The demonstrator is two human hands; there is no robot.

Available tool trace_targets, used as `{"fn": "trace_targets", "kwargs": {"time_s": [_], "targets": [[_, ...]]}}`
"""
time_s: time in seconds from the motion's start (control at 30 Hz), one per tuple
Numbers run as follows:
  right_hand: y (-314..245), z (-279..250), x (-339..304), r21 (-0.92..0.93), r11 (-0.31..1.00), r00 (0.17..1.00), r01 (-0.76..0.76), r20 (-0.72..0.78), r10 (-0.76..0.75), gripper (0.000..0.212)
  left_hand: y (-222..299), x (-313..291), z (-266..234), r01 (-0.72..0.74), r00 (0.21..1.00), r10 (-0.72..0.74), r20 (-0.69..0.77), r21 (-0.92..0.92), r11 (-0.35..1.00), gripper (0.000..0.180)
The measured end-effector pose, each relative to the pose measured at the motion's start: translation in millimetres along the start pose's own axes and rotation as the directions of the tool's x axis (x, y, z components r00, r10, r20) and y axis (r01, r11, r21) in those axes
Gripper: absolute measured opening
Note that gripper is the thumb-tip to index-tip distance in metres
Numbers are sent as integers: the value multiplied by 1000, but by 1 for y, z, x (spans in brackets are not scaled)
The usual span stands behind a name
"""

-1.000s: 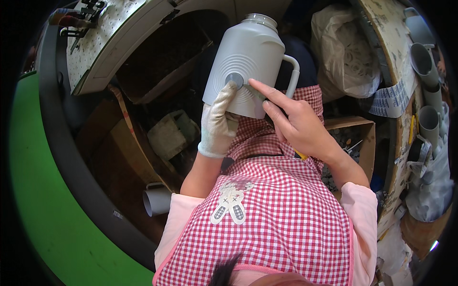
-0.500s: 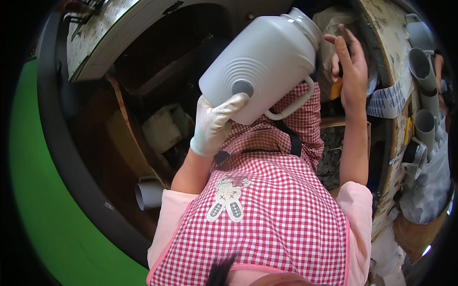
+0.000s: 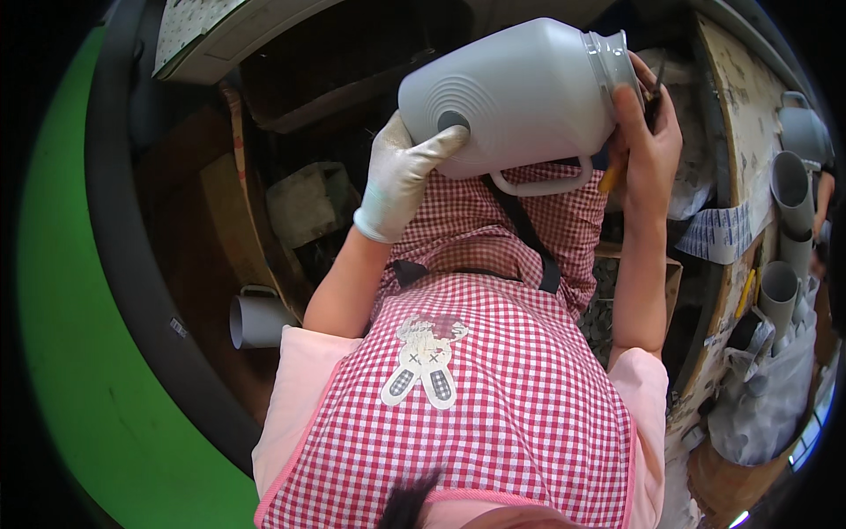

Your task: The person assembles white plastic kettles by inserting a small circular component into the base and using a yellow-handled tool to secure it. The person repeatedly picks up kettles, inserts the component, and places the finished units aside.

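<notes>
A grey plastic jug shell [image 3: 520, 97] lies tilted on its side above my lap, its mouth toward the right and its handle [image 3: 546, 183] facing me. My left hand [image 3: 401, 163], in a pale work glove, grips the base end, thumb beside a dark round hole [image 3: 453, 120] ringed by raised circles. At the jug's neck [image 3: 608, 62] is my bare right hand [image 3: 648, 137], with its thumb against the rim. In that hand is a tool with an orange handle [image 3: 610, 180] and a thin dark end [image 3: 656, 84]; its exact kind is partly hidden by my fingers.
On the right, a worn bench [image 3: 740, 132] carries several grey jug shells [image 3: 791, 189]. A clear plastic bag [image 3: 762, 414] hangs near its edge. Below my right forearm sits a box of grey pieces [image 3: 604, 295]. Another grey shell [image 3: 260, 319] lies at left.
The jug has moved slightly right and turned closer to level. My right hand, earlier apart from the mouth with fingers spread, has closed in on the neck.
</notes>
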State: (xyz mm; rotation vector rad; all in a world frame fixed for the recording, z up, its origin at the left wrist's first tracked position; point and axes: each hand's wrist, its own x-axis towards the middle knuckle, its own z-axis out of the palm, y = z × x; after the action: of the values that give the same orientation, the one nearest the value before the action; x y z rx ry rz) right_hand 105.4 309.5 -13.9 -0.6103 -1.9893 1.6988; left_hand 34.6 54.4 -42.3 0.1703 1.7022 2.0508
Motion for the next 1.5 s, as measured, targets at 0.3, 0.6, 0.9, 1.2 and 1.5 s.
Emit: {"fn": "trace_targets", "kwargs": {"time_s": [0.3, 0.6, 0.9, 1.2, 1.5], "targets": [[15, -7, 19, -18, 977, 974, -213, 70, 214, 60, 1, 3, 24, -4, 998, 1, -59, -62, 998, 48], [-10, -26, -13, -54, 944, 832, -324, 460, 312, 49, -1, 1, 25, 52, 996, -65, -59, -200, 978, 41], [-12, 6, -35, -116, 978, 884, -175, 418, 208, 30, -16, 24, 39, -21, 996, 22, -89, 22, 1000, 35], [-9, 29, -48, -302, 875, 825, 379, 538, -172, 39, -2, -14, 39, 100, 995, -98, 28, -71, 992, 42], [-26, 25, -55, -411, 837, 834, 360, 544, -91, 41, 3, -18, 41, 142, 989, -139, 52, -50, 989, 50]]}}
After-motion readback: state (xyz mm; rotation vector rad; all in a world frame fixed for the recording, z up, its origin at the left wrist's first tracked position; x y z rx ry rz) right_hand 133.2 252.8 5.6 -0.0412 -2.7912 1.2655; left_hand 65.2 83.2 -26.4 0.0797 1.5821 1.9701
